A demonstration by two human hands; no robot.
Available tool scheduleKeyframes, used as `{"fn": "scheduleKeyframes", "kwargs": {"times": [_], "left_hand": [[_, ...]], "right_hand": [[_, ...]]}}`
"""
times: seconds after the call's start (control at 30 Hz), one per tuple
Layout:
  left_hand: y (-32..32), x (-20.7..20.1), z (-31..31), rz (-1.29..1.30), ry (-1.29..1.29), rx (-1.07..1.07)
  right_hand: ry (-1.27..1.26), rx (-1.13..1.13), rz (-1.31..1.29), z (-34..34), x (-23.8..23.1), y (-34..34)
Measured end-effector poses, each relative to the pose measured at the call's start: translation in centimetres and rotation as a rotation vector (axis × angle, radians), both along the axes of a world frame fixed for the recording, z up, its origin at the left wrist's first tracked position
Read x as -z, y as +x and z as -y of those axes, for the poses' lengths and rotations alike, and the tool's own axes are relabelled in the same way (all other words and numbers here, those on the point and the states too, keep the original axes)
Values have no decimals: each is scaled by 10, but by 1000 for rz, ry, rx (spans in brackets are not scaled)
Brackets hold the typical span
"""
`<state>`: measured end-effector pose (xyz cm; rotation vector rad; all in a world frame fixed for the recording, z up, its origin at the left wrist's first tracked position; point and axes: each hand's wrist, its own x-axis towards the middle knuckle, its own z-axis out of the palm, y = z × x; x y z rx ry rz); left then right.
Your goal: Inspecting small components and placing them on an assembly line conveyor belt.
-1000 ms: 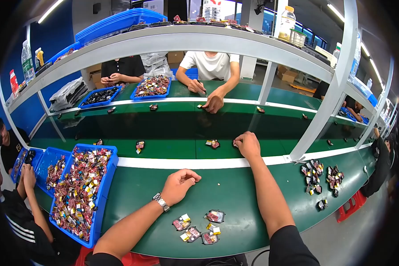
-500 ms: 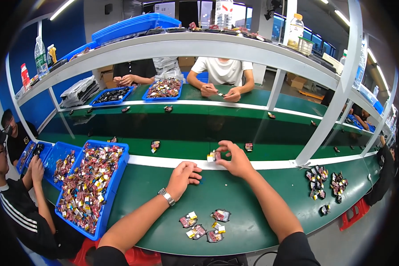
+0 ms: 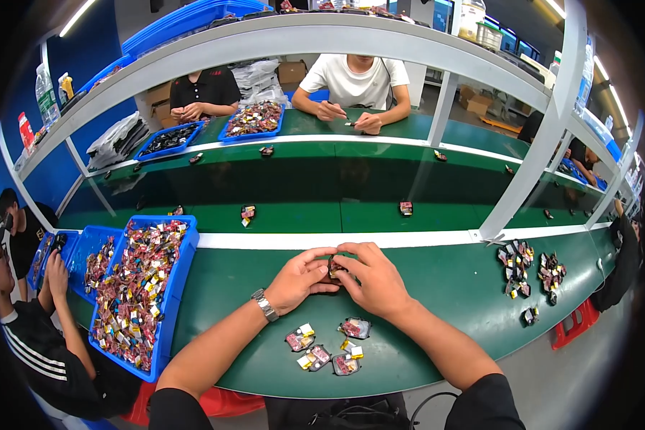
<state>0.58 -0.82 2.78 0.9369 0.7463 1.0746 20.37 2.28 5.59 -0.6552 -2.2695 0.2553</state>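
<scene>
Above the near green table, my two hands meet around a small electronic unit (image 3: 334, 266) with a reddish circuit board and dark edges, mostly covered by fingers. My left hand (image 3: 298, 281), with a metal watch on its wrist, closes on the unit from the left. My right hand (image 3: 374, 278) grips it from the right, thumb and fingers bent over it. Closer to me lies a loose group of several similar units, among them a dark-framed one (image 3: 355, 327) and one with a white and yellow block (image 3: 314, 357).
A large blue bin (image 3: 185, 254) full of reddish boards stands at left, beside a co-worker. More units (image 3: 514, 269) are heaped at right. A white rail (image 3: 265, 241) and a green belt (image 3: 301, 215) carrying spaced units lie beyond; a grey shelf frame (image 3: 265, 36) spans overhead.
My right hand has brought the unit from near the white rail toward me, and my left hand has moved right to meet it. The view has tilted down slightly.
</scene>
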Motion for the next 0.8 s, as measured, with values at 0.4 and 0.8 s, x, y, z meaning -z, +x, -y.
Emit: {"fn": "scheduleKeyframes", "kwargs": {"times": [0.4, 0.8], "left_hand": [[9, 8, 3, -106, 32, -137], [9, 9, 3, -104, 55, -169]], "right_hand": [[73, -48, 23, -11, 6, -4], [9, -92, 110, -15, 5, 6]]}}
